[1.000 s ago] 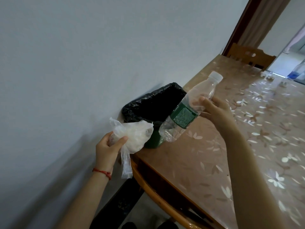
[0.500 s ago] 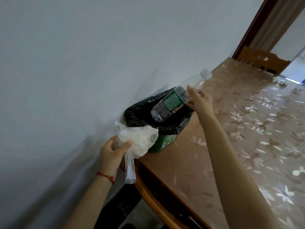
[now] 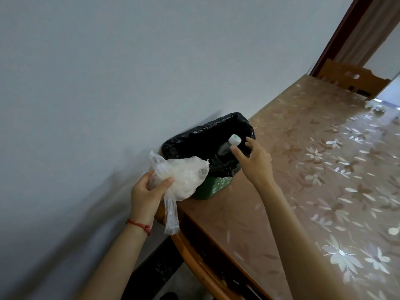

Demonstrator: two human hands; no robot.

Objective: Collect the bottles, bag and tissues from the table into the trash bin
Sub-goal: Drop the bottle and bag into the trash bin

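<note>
A green trash bin (image 3: 213, 187) lined with a black bag (image 3: 194, 138) stands on the table corner by the wall. A clear plastic bottle with a white cap (image 3: 234, 140) sits inside the bin, cap up, most of its body hidden in the dark liner. My right hand (image 3: 254, 160) hovers over the bin's rim, fingers spread, just off the cap and holding nothing. My left hand (image 3: 147, 191) grips a crumpled clear plastic bag (image 3: 184, 177) with white tissue inside, held left of the bin, beyond the table's edge.
The brown table (image 3: 303, 180) with a floral cover stretches right and away. A grey wall (image 3: 108, 83) runs close on the left. A wooden chair back (image 3: 350, 80) stands at the far end near a doorway. Small pale objects (image 3: 375, 105) lie at the far edge.
My right hand carried the bottle over the bin, lowered it in and let go; its fingers now stand spread above the cap. My left hand still holds the bag in about the same place.
</note>
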